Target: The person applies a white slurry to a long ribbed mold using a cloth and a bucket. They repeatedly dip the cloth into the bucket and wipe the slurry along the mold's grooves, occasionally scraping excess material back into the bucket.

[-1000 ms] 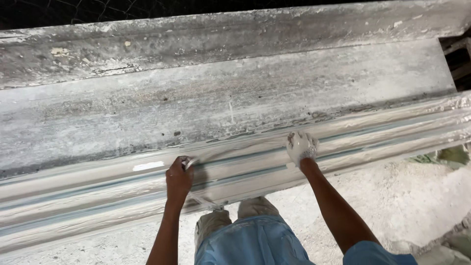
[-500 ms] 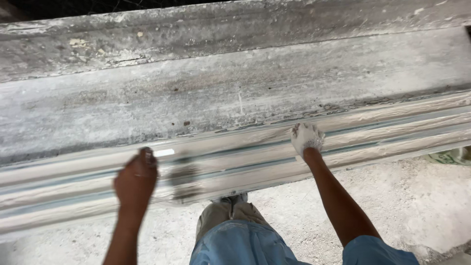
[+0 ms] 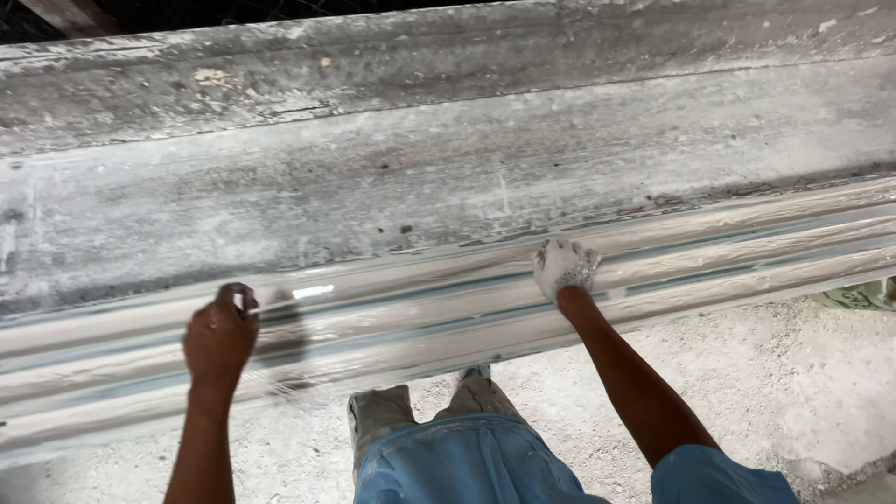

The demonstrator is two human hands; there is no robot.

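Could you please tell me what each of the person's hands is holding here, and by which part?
The left hand is closed on a small pale tool, too blurred to identify, against the long moulding. The plaster-covered right hand holds nothing; it rests flat on the moulding.

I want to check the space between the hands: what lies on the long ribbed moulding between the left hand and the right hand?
In the head view, only bare wet moulding runs between the left hand and the plaster-coated right hand; nothing lies on it.

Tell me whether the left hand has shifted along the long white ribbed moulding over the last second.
Yes. The left hand has slid leftward along the long white ribbed moulding, widening its gap from the plaster-coated right hand, which rests on the same ridge.
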